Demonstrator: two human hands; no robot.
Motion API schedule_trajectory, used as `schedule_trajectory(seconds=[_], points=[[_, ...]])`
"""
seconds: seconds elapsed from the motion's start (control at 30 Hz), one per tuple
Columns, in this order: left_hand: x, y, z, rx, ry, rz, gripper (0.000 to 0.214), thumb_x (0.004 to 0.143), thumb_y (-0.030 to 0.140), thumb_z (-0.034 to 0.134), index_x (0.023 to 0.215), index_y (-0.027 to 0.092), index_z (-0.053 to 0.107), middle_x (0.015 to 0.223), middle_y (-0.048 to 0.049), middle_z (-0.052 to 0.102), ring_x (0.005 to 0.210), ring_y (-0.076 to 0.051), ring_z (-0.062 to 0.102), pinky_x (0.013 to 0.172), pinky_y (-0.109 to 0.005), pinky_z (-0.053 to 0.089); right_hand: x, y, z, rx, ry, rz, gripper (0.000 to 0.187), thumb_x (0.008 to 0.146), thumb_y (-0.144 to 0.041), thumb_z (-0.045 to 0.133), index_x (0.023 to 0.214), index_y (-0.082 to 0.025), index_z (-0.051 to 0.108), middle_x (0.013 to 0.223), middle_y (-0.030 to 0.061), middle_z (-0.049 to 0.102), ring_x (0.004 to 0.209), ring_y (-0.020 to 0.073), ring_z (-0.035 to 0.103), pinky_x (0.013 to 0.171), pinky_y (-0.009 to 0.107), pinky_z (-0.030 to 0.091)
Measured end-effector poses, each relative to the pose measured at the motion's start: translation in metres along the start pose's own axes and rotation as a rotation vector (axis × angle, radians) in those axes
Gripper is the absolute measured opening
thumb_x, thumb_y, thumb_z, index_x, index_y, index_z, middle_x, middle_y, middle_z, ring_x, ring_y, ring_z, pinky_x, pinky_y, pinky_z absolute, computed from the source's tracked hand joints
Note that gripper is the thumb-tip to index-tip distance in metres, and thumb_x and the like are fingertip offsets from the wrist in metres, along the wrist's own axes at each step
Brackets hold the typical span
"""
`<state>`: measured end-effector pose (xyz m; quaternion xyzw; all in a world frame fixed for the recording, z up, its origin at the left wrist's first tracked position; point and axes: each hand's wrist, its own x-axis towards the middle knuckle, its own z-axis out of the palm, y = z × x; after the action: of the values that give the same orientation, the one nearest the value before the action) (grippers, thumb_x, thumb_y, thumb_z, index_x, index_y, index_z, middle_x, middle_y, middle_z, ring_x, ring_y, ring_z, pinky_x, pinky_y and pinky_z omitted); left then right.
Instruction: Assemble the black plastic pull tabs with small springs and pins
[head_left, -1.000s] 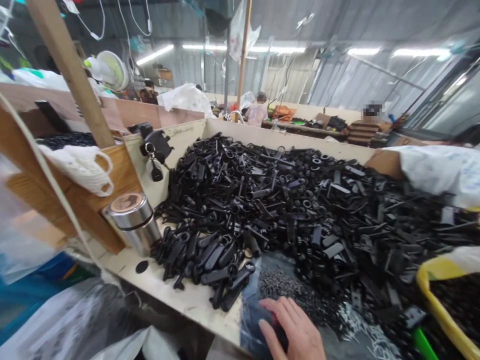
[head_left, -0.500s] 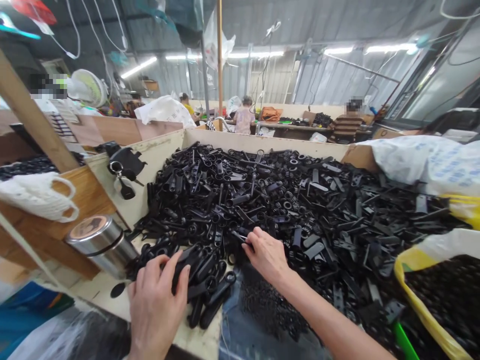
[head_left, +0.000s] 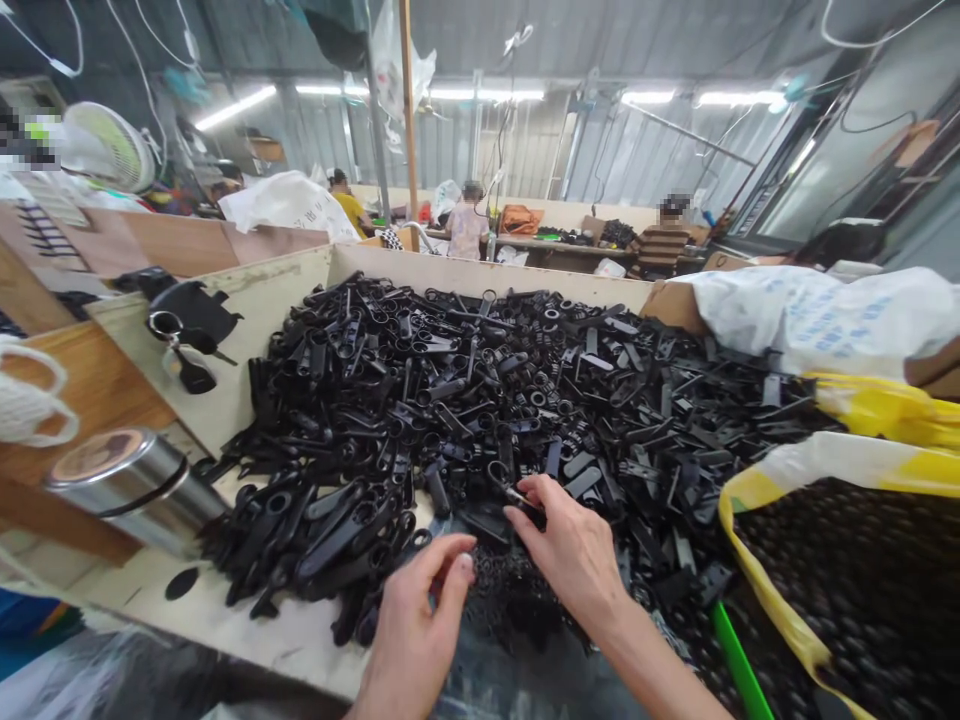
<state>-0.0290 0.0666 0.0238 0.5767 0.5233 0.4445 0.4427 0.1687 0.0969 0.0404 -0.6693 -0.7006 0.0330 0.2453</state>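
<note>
Workshop: a long shed under strip lights, with a seated co-worker [head_left: 467, 232] and another in a striped top [head_left: 660, 245] at a far bench [head_left: 555, 243].

Bin: a wide wooden bin [head_left: 480, 268] with cream walls fills the middle; a steel flask [head_left: 135, 490] lies tilted on the left, and a white sack [head_left: 817, 315] lies over the right wall.

Bag: a yellow-rimmed bag [head_left: 780, 480] on the near right holds a dark mass of small parts [head_left: 847, 570], with a green stick [head_left: 739, 660] by it.

Pile: black plastic pull tabs [head_left: 450, 400] lie heaped loosely across the bin, the longer ones [head_left: 330, 540] toward the near left. They look light, stiff and smooth, and likely to slide and tangle; their narrow ends seem the best place to take hold.

Left hand: the left hand [head_left: 416, 625] hovers at the pile's near edge, its fingers [head_left: 457, 560] curved and apart, holding nothing that shows.

Right hand: the right hand [head_left: 570, 550] reaches into the pile just beside it, its fingers [head_left: 536, 495] pinched together on a small black piece [head_left: 519, 496], whose exact shape is hidden.
</note>
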Motion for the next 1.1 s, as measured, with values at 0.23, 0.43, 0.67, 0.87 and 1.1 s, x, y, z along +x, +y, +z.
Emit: schedule_trajectory(seconds=[0.23, 0.43, 0.67, 0.87, 1.1], points=[[0.004, 0.004, 0.024, -0.816, 0.06, -0.475, 0.045, 0.085, 0.055, 0.079, 0.11, 0.018, 0.075, 0.102, -0.008, 0.078, 0.097, -0.024, 0.07, 0.082, -0.031, 0.054, -0.021, -0.029, -0.015, 0.411, -0.183, -0.236, 0.007, 0.094, -0.026, 0.071, 0.1, -0.026, 0.074, 0.099, -0.0004, 0.075, 0.083, 0.0166, 0.074, 0.073, 0.023, 0.055], [0.002, 0.005, 0.001, -0.8, -0.063, -0.53, 0.053, 0.087, 0.057, 0.076, 0.116, 0.015, 0.067, 0.061, 0.0037, 0.062, 0.045, -0.008, 0.045, 0.047, -0.02, 0.032, 0.036, -0.013, 0.012, -0.007, -0.164, -0.148, 0.013, 0.104, -0.023, 0.06, 0.107, -0.024, 0.073, 0.105, 0.0028, 0.072, 0.089, 0.0171, 0.074, 0.072, 0.024, 0.051], [-0.002, 0.002, -0.007, -0.949, -0.171, -0.662, 0.037, 0.098, 0.044, 0.059, 0.105, 0.01, 0.07, 0.061, 0.0009, 0.058, 0.044, -0.009, 0.046, 0.05, -0.023, 0.031, 0.05, -0.014, 0.037, -0.032, -0.205, -0.133, 0.019, 0.101, -0.014, 0.055, 0.092, -0.02, 0.071, 0.103, 0.0069, 0.072, 0.081, 0.0178, 0.073, 0.065, 0.024, 0.046], [-0.009, 0.001, -0.004, -1.041, -0.208, -0.784, 0.031, 0.097, 0.043, 0.067, 0.105, 0.013, 0.071, 0.071, 0.0001, 0.064, 0.055, -0.011, 0.058, 0.056, -0.025, 0.047, 0.008, -0.002, 0.009, 0.209, -0.143, -0.145, 0.022, 0.104, -0.024, 0.049, 0.106, -0.02, 0.071, 0.087, 0.0022, 0.075, 0.07, 0.0143, 0.071, 0.067, 0.021, 0.054], [-0.023, 0.005, 0.027, -1.118, -0.361, -0.745, 0.043, 0.078, 0.051, 0.086, 0.096, 0.016, 0.068, 0.078, -0.0025, 0.07, 0.055, -0.014, 0.066, 0.043, -0.021, 0.044, -0.058, 0.001, -0.001, 0.558, 0.013, -0.352, 0.046, 0.101, -0.012, 0.042, 0.134, -0.029, 0.068, 0.1, 0.0048, 0.073, 0.069, 0.0126, 0.072, 0.061, 0.017, 0.058]])
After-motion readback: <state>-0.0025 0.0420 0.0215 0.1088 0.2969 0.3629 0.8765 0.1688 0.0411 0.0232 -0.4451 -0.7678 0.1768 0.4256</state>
